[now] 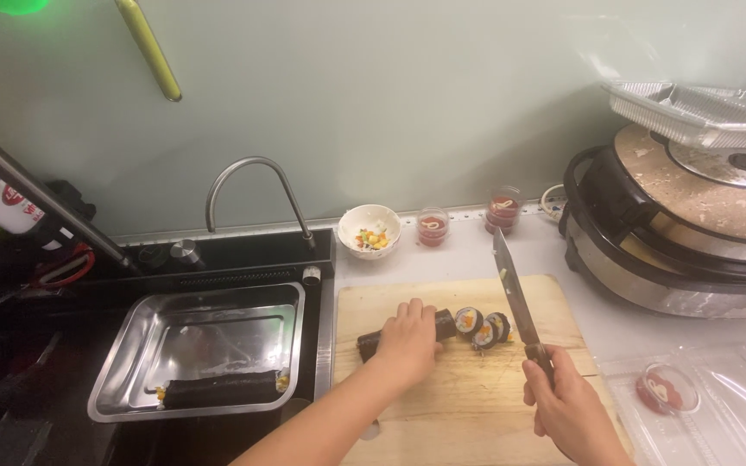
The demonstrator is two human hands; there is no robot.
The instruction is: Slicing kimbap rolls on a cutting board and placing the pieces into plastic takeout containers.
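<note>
- Mid-slicing, by the look of it: left hand (407,335) pressed flat over the dark seaweed roll (371,343) on the wooden cutting board (468,406), centre of the frame, pinning it down.
- Right hand (573,407) wrapped tight around the knife (515,293) handle, lower right, blade lifted and angled up toward the wall, not in the roll.
- Three cut pieces (483,327) lying just right of the roll's cut end, fillings showing.
- Next cut probably needs the blade lined up close to the left fingertips, so fingers tucked back, gentle sawing to avoid squashing.
- Steel tray (209,328) in the sink, left of frame: one more uncut roll (222,389) along its near edge.
- Small white bowl (369,229) at the back: colourful chopped bits.
- Two small cups (468,220) beside it: red sauce with a white squiggle.
- Clear plastic tray (718,406), lower right: another red sauce cup (666,388).
</note>
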